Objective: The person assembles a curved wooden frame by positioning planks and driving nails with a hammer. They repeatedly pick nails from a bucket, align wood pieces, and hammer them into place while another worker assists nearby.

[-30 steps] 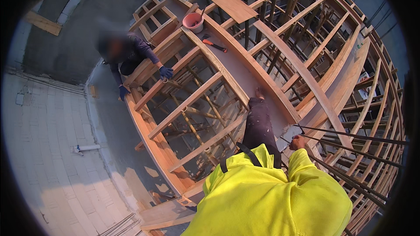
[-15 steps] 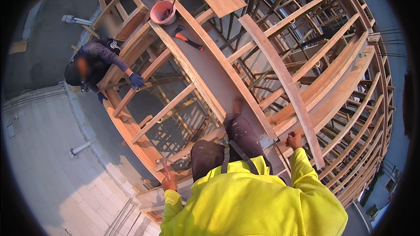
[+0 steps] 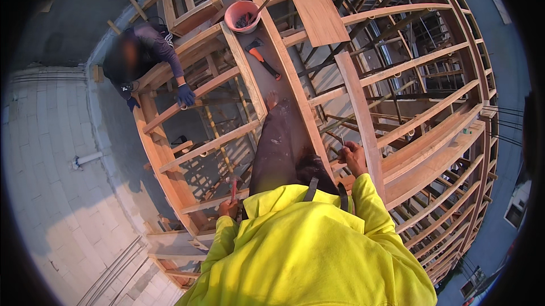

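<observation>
My left hand [image 3: 228, 209] is closed around a red-handled tool [image 3: 234, 188], which looks like a hammer, upright beside my leg. Fingers pinched, my right hand [image 3: 355, 158] holds a thin dark nail [image 3: 342, 142] pointing up. That hand is just left of a long reddish board [image 3: 360, 110] laid across the joists. My bare foot [image 3: 272, 99] is on the grey channel [image 3: 279, 87] between two timber rails. Ahead of it lies a hatchet [image 3: 263, 59] with an orange and black handle. Beyond stands a pink bucket [image 3: 243, 17] holding small dark pieces.
On the left a co-worker [image 3: 145, 56] in dark gloves leans over the timber frame [image 3: 198, 153]. Open gaps between joists show bamboo props below. A wide plywood sheet [image 3: 315, 8] lies at the far side. Curved ribs [image 3: 448, 184] fill the right.
My view has shifted, and my leg has stepped forward along the channel. My right hand has moved forward and left, still pinching the nail. The red-handled tool stays in my left hand.
</observation>
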Available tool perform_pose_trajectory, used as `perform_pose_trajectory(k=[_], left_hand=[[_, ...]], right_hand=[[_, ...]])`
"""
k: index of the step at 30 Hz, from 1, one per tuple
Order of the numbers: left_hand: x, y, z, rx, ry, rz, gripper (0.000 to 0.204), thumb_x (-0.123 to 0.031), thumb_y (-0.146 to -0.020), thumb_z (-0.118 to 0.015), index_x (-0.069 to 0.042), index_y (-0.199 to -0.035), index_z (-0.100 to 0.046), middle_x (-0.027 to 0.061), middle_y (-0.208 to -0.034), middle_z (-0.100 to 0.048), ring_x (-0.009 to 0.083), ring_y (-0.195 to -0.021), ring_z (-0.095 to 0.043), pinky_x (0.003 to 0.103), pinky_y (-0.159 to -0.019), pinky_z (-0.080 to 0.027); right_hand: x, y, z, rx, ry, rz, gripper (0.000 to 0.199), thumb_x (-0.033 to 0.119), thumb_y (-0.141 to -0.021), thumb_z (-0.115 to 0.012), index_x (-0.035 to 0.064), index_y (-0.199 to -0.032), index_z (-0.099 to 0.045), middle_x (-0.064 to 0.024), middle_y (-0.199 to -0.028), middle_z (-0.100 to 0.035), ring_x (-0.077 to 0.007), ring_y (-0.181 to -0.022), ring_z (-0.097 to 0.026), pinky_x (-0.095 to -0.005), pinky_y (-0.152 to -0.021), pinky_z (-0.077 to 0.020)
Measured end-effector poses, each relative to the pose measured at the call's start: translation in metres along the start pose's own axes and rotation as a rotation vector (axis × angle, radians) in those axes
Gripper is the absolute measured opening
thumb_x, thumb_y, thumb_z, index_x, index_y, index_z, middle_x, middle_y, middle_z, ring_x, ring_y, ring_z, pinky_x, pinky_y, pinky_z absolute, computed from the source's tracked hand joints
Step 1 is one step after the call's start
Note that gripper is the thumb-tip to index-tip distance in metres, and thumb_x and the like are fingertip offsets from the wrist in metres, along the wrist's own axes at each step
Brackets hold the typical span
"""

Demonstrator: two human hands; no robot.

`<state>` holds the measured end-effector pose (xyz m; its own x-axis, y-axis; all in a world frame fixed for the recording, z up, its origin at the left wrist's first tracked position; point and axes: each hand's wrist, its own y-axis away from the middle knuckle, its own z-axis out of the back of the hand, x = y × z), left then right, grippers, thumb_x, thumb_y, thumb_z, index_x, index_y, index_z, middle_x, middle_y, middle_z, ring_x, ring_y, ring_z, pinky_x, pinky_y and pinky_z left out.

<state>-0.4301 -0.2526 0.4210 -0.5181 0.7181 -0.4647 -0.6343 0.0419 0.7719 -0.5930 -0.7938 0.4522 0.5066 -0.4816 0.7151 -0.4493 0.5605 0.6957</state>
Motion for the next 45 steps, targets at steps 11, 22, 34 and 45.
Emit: perform_pose_trajectory(k=[11,22,34,45], left_hand=[[-0.254,-0.105,0.014,0.057,0.047,0.253,0.022,-0.024,-0.092,-0.065,-0.003,-0.095,-0.059,0.0056,-0.062,-0.055,0.0142,-0.050,-0.053,0.032,-0.049,-0.043],[-0.378,-0.231,-0.118,0.317,0.980,0.260,0.009,-0.020,-0.101,-0.055,-0.011,-0.104,-0.054,-0.0021,-0.075,-0.047,0.0084,-0.057,-0.045,0.027,-0.054,-0.043],[-0.326,-0.262,-0.221,0.482,1.134,0.298,0.022,-0.021,-0.100,-0.059,-0.008,-0.111,-0.046,0.0031,-0.081,-0.052,0.0137,-0.054,-0.052,0.035,-0.057,-0.049],[-0.326,-0.257,-0.233,0.416,1.130,0.326,0.019,-0.014,-0.095,-0.058,-0.005,-0.109,-0.050,0.0043,-0.075,-0.051,0.0137,-0.052,-0.050,0.033,-0.053,-0.046]], right_hand=[[0.241,-0.261,-0.255,0.198,-0.109,0.186,0.073,0.031,-0.097,-0.066,-0.0055,-0.149,-0.031,-0.0190,-0.123,-0.060,-0.0196,-0.087,-0.069,-0.0321,-0.069,-0.0607],[-0.204,-0.290,-0.201,-0.026,0.521,-0.161,0.035,0.018,-0.092,-0.063,-0.0028,-0.120,-0.062,-0.0245,-0.102,-0.071,-0.0398,-0.094,-0.070,-0.0418,-0.087,-0.0535],[-0.409,-0.443,-0.254,-0.219,0.943,-0.041,0.048,0.013,-0.093,-0.054,0.0100,-0.140,-0.046,-0.0259,-0.117,-0.065,-0.0421,-0.101,-0.065,-0.0504,-0.083,-0.0513],[-0.398,-0.462,-0.227,-0.048,0.940,0.135,0.042,0.016,-0.094,-0.055,0.0090,-0.135,-0.047,-0.0248,-0.112,-0.066,-0.0453,-0.098,-0.065,-0.0524,-0.082,-0.0519]])
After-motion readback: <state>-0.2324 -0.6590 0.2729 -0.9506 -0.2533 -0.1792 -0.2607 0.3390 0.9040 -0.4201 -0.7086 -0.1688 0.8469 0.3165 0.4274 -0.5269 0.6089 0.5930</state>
